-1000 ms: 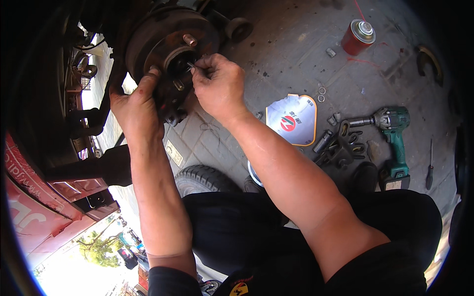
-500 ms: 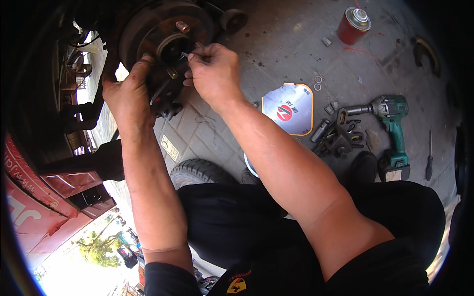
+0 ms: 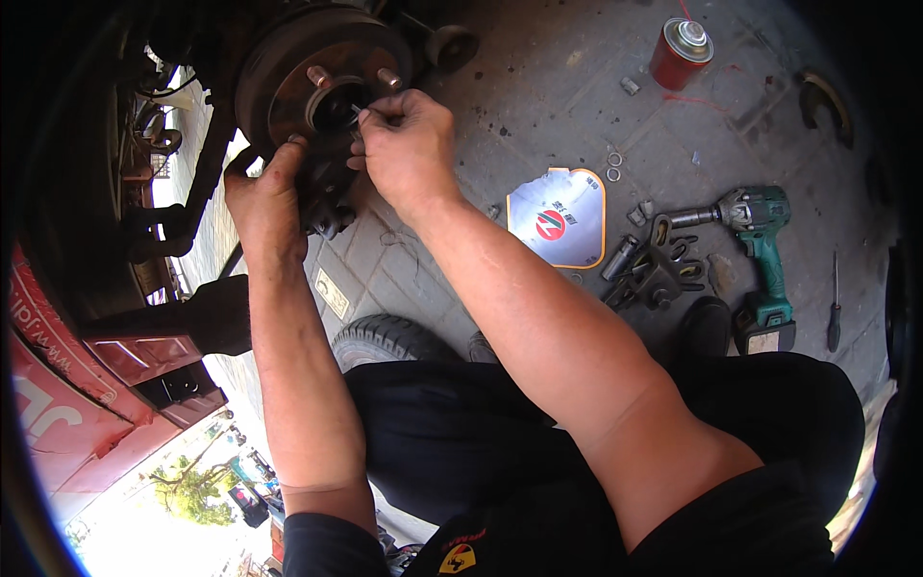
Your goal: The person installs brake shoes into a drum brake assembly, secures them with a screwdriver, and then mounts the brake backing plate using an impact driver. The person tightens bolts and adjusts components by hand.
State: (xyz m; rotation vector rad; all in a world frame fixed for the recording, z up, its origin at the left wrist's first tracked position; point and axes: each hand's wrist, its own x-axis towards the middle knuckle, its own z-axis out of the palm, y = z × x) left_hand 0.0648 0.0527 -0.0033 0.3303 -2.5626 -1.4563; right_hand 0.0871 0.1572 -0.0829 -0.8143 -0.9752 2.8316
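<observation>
A dark round brake disc or drum (image 3: 279, 82) with copper-coloured wheel studs (image 3: 318, 76) and an open central hub hole (image 3: 336, 108) is at the upper left. My left hand (image 3: 269, 197) is closed on its lower left edge, thumb on the front face; the other fingers are hidden behind. At the right side of the hub hole, my right hand (image 3: 409, 144) is closed in a pinch on a small thin metal piece (image 3: 357, 109). Its light tip points into the hole; the rest is inside my fingers, so its kind does not show.
On the paved floor to the right lie a cordless impact wrench (image 3: 764, 240), a puller-like metal tool (image 3: 661, 279), a screwdriver (image 3: 835, 303), a curved brake shoe (image 3: 827, 111) and washers (image 3: 613, 167). A red can (image 3: 681, 55) stands beyond a white-orange sheet (image 3: 558, 219). A tyre (image 3: 389, 337) lies near my knees.
The disc has turned, so its studs sit in other places and two show at the top. My left hand has shifted slightly right along the edge. My right hand keeps its pinch at the hub.
</observation>
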